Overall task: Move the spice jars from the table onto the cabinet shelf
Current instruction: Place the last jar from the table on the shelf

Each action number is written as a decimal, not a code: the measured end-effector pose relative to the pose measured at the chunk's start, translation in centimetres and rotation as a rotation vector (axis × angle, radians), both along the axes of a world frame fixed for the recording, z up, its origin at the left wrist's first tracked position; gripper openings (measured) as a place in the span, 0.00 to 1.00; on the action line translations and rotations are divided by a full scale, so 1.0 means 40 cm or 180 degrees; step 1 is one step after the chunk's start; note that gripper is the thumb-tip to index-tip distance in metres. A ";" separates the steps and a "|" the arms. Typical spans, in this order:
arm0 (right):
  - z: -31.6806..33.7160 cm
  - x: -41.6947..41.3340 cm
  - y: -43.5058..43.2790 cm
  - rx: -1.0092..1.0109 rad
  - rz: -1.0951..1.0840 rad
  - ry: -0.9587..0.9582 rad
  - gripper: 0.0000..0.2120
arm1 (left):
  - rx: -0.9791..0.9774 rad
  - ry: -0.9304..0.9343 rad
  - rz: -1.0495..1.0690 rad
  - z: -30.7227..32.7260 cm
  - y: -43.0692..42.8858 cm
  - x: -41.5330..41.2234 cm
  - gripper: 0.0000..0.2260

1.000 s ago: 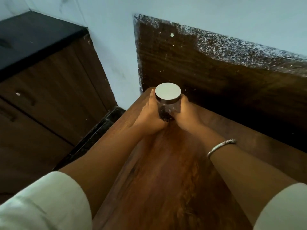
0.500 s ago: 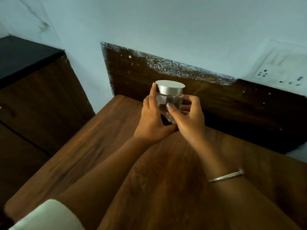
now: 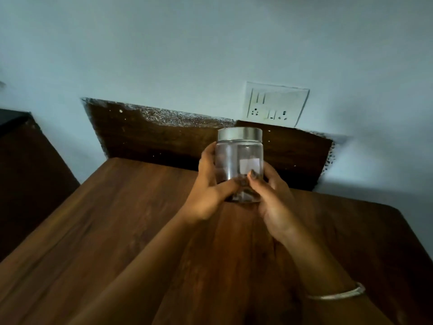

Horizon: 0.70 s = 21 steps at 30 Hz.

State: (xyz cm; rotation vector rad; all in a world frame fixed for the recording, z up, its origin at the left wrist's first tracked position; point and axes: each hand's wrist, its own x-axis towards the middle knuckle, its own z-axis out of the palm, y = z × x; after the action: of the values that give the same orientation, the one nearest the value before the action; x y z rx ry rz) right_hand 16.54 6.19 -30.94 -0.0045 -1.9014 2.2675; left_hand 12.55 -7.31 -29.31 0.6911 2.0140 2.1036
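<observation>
A clear spice jar [image 3: 239,165] with a metal lid [image 3: 239,133] stands upright at the centre of the frame, held between both hands over the far end of the wooden surface [image 3: 117,231]. The left hand [image 3: 208,193] wraps its curled fingers [image 3: 208,153] round the jar's left side. The right hand [image 3: 274,202] closes on the lower right, with its thumb across the front of the glass. The base seems to be just clear of the wood, though the dim light makes that hard to confirm.

The main risk is a slip. The wall is smooth glass, and both grips sit low on the body, well under the lid, so the jar could tip forward or slide down as it is carried. Letting go with one hand to reach for the shelf would leave a single low hold. No shelf is in view, only a dark cabinet [image 3: 28,172] at the left edge, so the carry means turning away. The jar could then knock the dark backboard [image 3: 152,137] close behind it.
</observation>
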 end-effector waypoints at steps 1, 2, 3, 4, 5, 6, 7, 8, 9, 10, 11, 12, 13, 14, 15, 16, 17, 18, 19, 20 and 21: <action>0.012 0.019 0.012 0.0071 -0.0163 0.0050 0.28 | -0.0208 0.0128 0.0010 0.011 0.011 0.015 0.37; 0.021 0.032 0.020 0.0154 -0.0310 0.0067 0.30 | -0.0333 0.0251 -0.0031 0.017 0.019 0.026 0.39; 0.028 0.048 0.028 0.0269 -0.0456 0.0082 0.32 | -0.0317 0.0330 -0.0170 0.025 0.028 0.043 0.41; 0.033 0.064 0.031 0.0461 -0.0596 0.0085 0.34 | -0.0251 0.0366 -0.0365 0.029 0.036 0.057 0.43; 0.037 0.078 0.034 0.0714 -0.0715 0.0092 0.35 | -0.0250 0.0392 -0.0498 0.029 0.045 0.069 0.46; 0.040 0.093 0.035 0.0941 -0.0794 0.0119 0.34 | -0.0294 0.0405 -0.0539 0.031 0.054 0.079 0.50; 0.042 0.105 0.037 0.1086 -0.0843 0.0158 0.32 | -0.0292 0.0416 -0.0515 0.033 0.060 0.086 0.52; 0.045 0.119 0.038 0.1156 -0.0886 0.0196 0.28 | -0.0195 0.0434 -0.0472 0.037 0.064 0.092 0.51; 0.048 0.132 0.041 0.1183 -0.0921 0.0232 0.26 | -0.0061 0.0428 -0.0431 0.040 0.065 0.095 0.49; 0.053 0.143 0.045 0.1177 -0.0934 0.0266 0.25 | 0.0063 0.0369 -0.0427 0.044 0.064 0.098 0.46; 0.058 0.153 0.050 0.1126 -0.0933 0.0286 0.25 | 0.0170 0.0271 -0.0476 0.049 0.061 0.101 0.45; 0.063 0.159 0.056 0.1004 -0.0880 0.0274 0.25 | 0.0272 0.0159 -0.0567 0.051 0.057 0.103 0.45; 0.066 0.166 0.061 0.0819 -0.0742 0.0222 0.26 | 0.0336 0.0057 -0.0677 0.052 0.052 0.107 0.45; 0.069 0.171 0.065 0.0611 -0.0515 0.0138 0.29 | 0.0356 -0.0013 -0.0772 0.052 0.048 0.111 0.46; 0.072 0.175 0.065 0.0453 -0.0251 0.0065 0.30 | 0.0351 -0.0045 -0.0842 0.051 0.043 0.115 0.46; 0.075 0.180 0.061 0.0372 0.0008 0.0068 0.30 | 0.0338 -0.0054 -0.0887 0.049 0.039 0.118 0.45; 0.076 0.182 0.055 0.0371 0.0182 0.0127 0.29 | 0.0314 -0.0058 -0.0917 0.049 0.034 0.121 0.45; 0.074 0.183 0.046 0.0412 0.0214 0.0195 0.27 | 0.0269 -0.0053 -0.0941 0.050 0.028 0.123 0.46; 0.072 0.184 0.038 0.0466 0.0109 0.0258 0.26 | 0.0163 -0.0009 -0.0925 0.053 0.023 0.123 0.47; 0.069 0.184 0.029 0.0519 -0.0095 0.0313 0.26 | -0.0033 0.0072 -0.0848 0.057 0.017 0.124 0.49; 0.066 0.184 0.023 0.0602 -0.0358 0.0341 0.28 | -0.0244 0.0163 -0.0756 0.059 0.009 0.123 0.51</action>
State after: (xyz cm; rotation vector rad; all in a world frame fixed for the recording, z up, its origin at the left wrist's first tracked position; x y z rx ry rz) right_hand 23.88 7.10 -28.30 0.0342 -1.9975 1.9690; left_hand 17.46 -6.94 -26.96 0.9286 1.9181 1.8835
